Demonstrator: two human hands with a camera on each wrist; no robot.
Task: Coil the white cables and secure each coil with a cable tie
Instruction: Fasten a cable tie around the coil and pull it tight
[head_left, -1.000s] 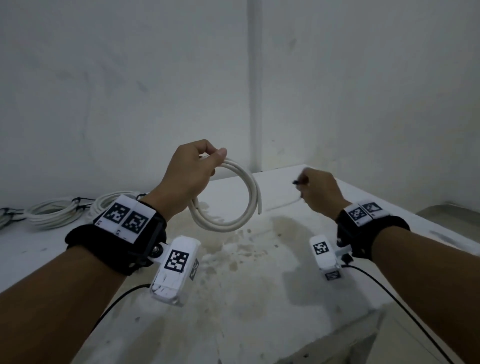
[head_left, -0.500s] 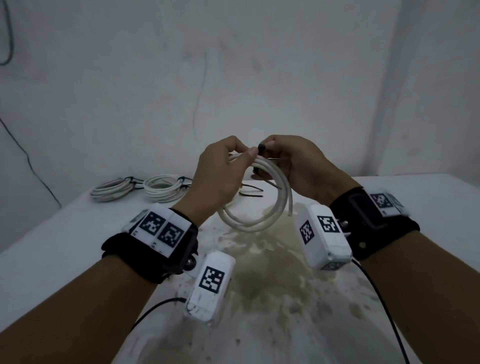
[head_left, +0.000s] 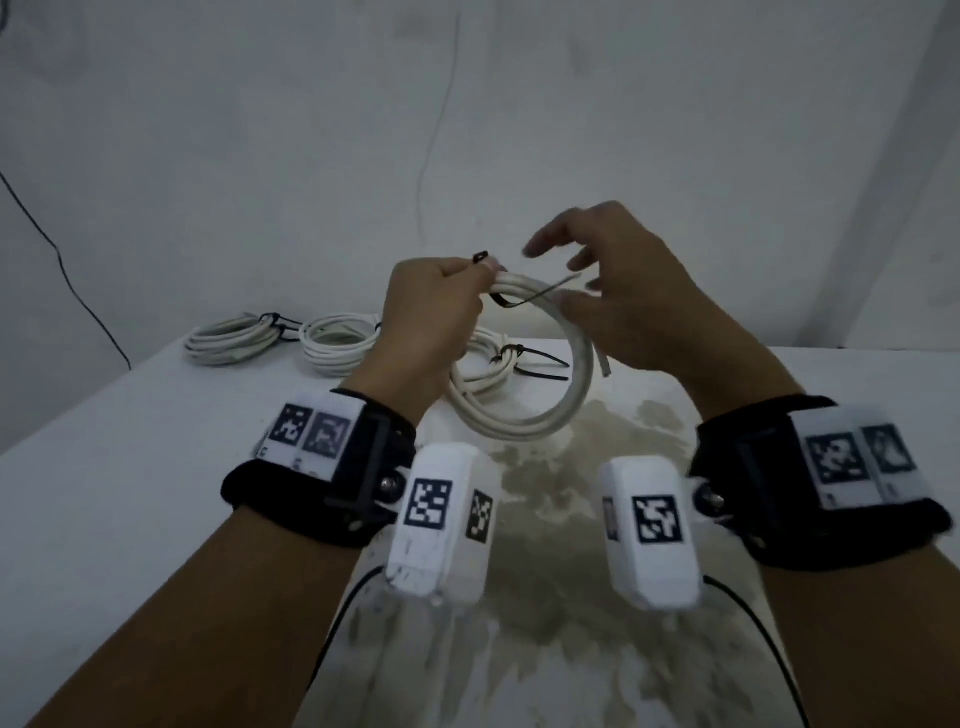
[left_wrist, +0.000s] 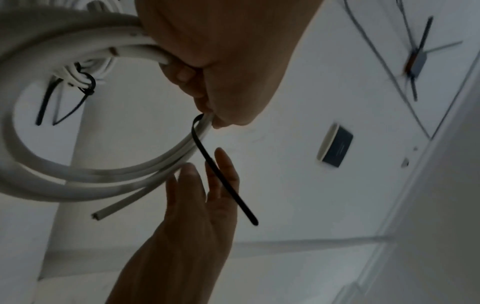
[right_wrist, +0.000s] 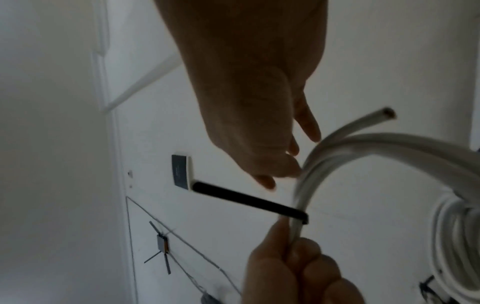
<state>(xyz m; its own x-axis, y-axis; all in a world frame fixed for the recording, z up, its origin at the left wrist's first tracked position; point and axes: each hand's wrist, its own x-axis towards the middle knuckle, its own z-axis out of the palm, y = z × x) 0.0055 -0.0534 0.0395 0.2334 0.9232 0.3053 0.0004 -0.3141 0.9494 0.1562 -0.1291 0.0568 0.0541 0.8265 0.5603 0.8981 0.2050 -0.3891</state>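
My left hand (head_left: 467, 283) holds a coil of white cable (head_left: 524, 423) up over the table, pinching its top strands together with a black cable tie (head_left: 540, 295). The tie's head sticks up by my left fingertips and its tail points right past the coil. My right hand (head_left: 566, 275) hovers just right of the coil with its fingers straight and spread, holding nothing. In the left wrist view the tie's tail (left_wrist: 226, 179) crosses in front of the right fingers (left_wrist: 192, 185). From the right wrist, the tie (right_wrist: 246, 202) loops round the coil (right_wrist: 363, 144) just above my left hand (right_wrist: 298, 267).
Three tied white coils lie at the back of the white table (head_left: 130, 467): one at far left (head_left: 228, 340), one beside it (head_left: 337, 348), and one (head_left: 488, 366) behind the held coil with black tie tails sticking out. A wall stands close behind.
My right hand brought the black tie from the right to the coil, then let go and opened. The tie is now pinched with the coil in my left hand. My head turned left.
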